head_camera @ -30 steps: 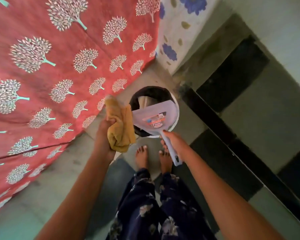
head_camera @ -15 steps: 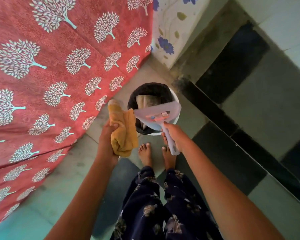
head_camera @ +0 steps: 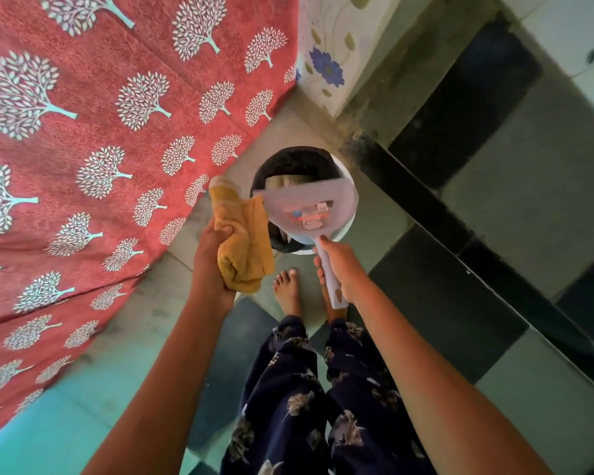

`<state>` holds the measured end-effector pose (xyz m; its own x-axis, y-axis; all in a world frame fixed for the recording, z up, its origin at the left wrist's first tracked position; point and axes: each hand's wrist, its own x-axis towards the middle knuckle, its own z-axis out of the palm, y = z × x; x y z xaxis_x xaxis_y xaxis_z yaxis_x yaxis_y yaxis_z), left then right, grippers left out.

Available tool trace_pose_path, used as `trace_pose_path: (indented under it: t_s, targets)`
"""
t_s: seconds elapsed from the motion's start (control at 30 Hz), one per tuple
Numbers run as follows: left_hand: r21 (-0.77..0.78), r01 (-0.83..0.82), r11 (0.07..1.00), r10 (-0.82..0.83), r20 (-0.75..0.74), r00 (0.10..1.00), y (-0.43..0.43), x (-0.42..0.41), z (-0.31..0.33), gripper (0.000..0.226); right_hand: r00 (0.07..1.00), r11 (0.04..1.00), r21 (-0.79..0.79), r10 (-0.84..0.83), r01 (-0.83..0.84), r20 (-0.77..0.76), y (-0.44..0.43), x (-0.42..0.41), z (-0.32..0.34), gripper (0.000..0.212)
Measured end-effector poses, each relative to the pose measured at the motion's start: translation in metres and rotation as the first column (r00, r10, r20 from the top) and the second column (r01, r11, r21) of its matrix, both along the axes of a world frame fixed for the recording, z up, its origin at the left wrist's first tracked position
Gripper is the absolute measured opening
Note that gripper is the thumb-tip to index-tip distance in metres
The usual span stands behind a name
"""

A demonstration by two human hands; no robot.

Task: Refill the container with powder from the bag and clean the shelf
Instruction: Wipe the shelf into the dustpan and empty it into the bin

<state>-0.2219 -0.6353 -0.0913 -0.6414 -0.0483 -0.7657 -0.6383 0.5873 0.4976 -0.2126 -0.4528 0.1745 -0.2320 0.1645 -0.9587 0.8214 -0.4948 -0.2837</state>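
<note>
My left hand (head_camera: 209,258) grips a folded yellow cloth (head_camera: 242,241), held upright just left of a round bin (head_camera: 295,162) on the floor. My right hand (head_camera: 340,265) holds the handle of a pale lilac dustpan (head_camera: 309,207), its flat pan tilted over the bin's mouth with a sticker showing on its underside. The bin has a white rim and a dark liner; some pale contents show inside. No container, powder bag or shelf is in view.
A red cloth with white tree print (head_camera: 100,132) hangs along the left. A white flowered surface (head_camera: 326,46) stands behind the bin. The floor (head_camera: 460,286) has green and black tiles with a black stepped edge on the right. My bare feet (head_camera: 288,289) stand close to the bin.
The dustpan has tipped further over the bin's mouth. The yellow cloth and my left hand stayed beside it.
</note>
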Motion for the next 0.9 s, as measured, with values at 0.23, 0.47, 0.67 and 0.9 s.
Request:
trace_pose_path:
  t_s: [0.23, 0.47, 0.67, 0.9]
  targets:
    - [0.509, -0.473, 0.719, 0.396, 0.26, 0.881, 0.009, -0.088, 0.288, 0.022, 0.973, 0.985, -0.1, -0.154, 0.138, -0.174, -0.021, -0.001, -0.018, 0.02]
    - [0.441, -0.511, 0.737, 0.411, 0.308, 0.858, 0.018, -0.09, 0.252, 0.032, 0.997, 0.997, -0.023, -0.079, 0.079, -0.002, -0.023, -0.04, -0.105, 0.042]
    - [0.445, -0.533, 0.719, 0.419, 0.334, 0.844, -0.007, -0.085, 0.205, 0.033, 0.99, 0.989, -0.07, -0.129, 0.132, 0.055, -0.037, -0.041, -0.146, 0.039]
    - [0.376, -0.545, 0.749, 0.443, 0.328, 0.834, -0.011, -0.078, 0.202, 0.03, 0.984, 0.996, -0.022, -0.084, 0.089, 0.157, -0.038, -0.042, -0.156, 0.036]
